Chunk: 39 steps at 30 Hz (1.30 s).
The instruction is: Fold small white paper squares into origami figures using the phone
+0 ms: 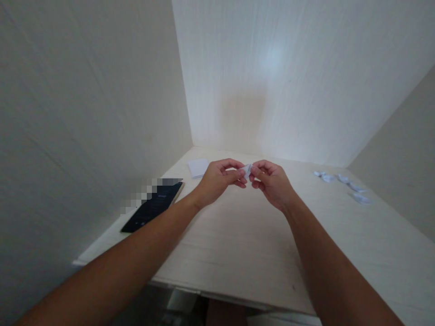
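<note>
Between my two hands is a small piece of folded white paper [247, 170], held up over the middle of the table. My left hand [221, 177] pinches its left side between thumb and fingers. On the opposite edge, the thumb and fingertips of my right hand [271, 180] are closed on the same paper. Fingers cover part of it, so its full folded shape is hidden. A stack of white paper squares [197, 168] lies on the table just behind and left of my left hand.
Several small folded white paper pieces [343, 179] lie on the right of the pale table [238, 244]. A dark flat device, seemingly a tablet [152, 206], rests at the left beside my left forearm. Pale walls [272, 90] enclose the table at the left, back and right.
</note>
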{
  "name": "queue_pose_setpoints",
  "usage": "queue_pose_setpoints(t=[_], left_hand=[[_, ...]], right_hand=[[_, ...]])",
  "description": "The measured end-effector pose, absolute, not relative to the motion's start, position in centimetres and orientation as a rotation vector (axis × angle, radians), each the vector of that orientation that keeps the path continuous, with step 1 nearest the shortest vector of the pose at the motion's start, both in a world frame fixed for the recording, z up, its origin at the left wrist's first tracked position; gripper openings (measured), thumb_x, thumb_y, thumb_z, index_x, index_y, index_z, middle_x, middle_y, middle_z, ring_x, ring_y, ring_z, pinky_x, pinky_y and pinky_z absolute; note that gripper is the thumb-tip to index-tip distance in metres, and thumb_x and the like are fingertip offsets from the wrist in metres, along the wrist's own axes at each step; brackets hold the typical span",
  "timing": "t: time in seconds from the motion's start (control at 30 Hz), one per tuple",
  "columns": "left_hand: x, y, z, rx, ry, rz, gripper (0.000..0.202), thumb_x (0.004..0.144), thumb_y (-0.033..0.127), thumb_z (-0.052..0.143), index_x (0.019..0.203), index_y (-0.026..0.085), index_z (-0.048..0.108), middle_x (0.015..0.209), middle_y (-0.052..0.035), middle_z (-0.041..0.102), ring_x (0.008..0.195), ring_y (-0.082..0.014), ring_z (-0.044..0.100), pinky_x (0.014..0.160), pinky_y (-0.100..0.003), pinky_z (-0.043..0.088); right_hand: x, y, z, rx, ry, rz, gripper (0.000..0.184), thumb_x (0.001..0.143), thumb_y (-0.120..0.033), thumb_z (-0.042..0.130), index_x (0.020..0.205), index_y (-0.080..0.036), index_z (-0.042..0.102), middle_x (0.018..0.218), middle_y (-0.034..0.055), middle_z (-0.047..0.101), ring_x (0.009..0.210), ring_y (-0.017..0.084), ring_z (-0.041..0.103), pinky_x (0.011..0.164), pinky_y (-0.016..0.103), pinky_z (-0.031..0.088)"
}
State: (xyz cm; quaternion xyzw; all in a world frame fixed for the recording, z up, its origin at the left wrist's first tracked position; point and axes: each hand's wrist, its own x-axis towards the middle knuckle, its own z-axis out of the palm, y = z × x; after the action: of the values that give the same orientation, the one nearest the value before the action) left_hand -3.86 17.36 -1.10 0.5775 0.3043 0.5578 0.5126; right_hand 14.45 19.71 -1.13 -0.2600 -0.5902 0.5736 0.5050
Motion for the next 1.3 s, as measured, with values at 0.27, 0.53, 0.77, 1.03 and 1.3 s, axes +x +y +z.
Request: queue_pose_setpoints(t=[0.27, 0.53, 0.77, 1.03, 1.3], left_hand=[[-4.4, 17.3, -0.9, 1.002, 0.544, 1.079, 0.034, 0.072, 0.019, 0.086, 0.096, 0.02, 0.062, 0.075, 0.0037, 0.065, 0.058, -0.0073, 0.065, 0.06, -0.018, 0.058], [-5.2, 17.8, -1.0, 1.042, 0.543, 1.063, 0.031, 0.075, 0.019, 0.083, 0.098, 0.019, 0.062, 0.077, 0.0011, 0.066, 0.063, -0.0082, 0.066, 0.063, -0.018, 0.059], [-4.2, 17.4, -0.7, 1.377, 0.791, 1.255, 0.034, 0.074, 0.027, 0.083, 0.095, 0.017, 0.059, 0.083, 0.0008, 0.067, 0.065, -0.0116, 0.068, 0.064, -0.032, 0.065], [-3.2, 17.3, -1.5, 1.576, 0.973, 1.311, 0.025, 0.071, 0.016, 0.076, 0.088, 0.016, 0.057, 0.075, 0.0026, 0.061, 0.059, -0.0131, 0.069, 0.054, -0.029, 0.064], [-3.1, 17.3, -2.4, 1.486, 0.98, 1.358, 0.022, 0.074, 0.019, 0.077, 0.088, 0.016, 0.059, 0.072, 0.0016, 0.064, 0.061, -0.0121, 0.068, 0.057, -0.028, 0.063]], right_hand=[[14.1, 18.9, -1.1, -0.585, -1.363, 1.682, 0.038, 0.07, -0.048, 0.084, 0.084, -0.021, 0.062, 0.058, -0.0069, 0.049, 0.048, 0.008, 0.037, 0.045, 0.021, 0.031], [13.8, 19.1, -0.8, -0.608, -1.245, 1.785, 0.034, 0.068, -0.037, 0.086, 0.09, -0.018, 0.069, 0.074, -0.002, 0.062, 0.057, 0.007, 0.05, 0.054, 0.018, 0.046], [13.3, 19.0, -1.1, -0.697, -1.309, 1.512, 0.035, 0.065, -0.03, 0.085, 0.093, -0.016, 0.069, 0.067, -0.0015, 0.068, 0.054, 0.01, 0.058, 0.051, 0.021, 0.047], [12.9, 19.0, -1.8, -0.865, -1.561, 1.116, 0.017, 0.071, -0.025, 0.073, 0.083, -0.017, 0.064, 0.063, -0.0037, 0.062, 0.046, 0.011, 0.06, 0.044, 0.024, 0.048], [13.0, 19.3, -2.3, -0.878, -1.592, 1.035, 0.026, 0.078, -0.04, 0.076, 0.087, -0.016, 0.069, 0.065, -0.0001, 0.065, 0.049, 0.014, 0.063, 0.045, 0.026, 0.05]])
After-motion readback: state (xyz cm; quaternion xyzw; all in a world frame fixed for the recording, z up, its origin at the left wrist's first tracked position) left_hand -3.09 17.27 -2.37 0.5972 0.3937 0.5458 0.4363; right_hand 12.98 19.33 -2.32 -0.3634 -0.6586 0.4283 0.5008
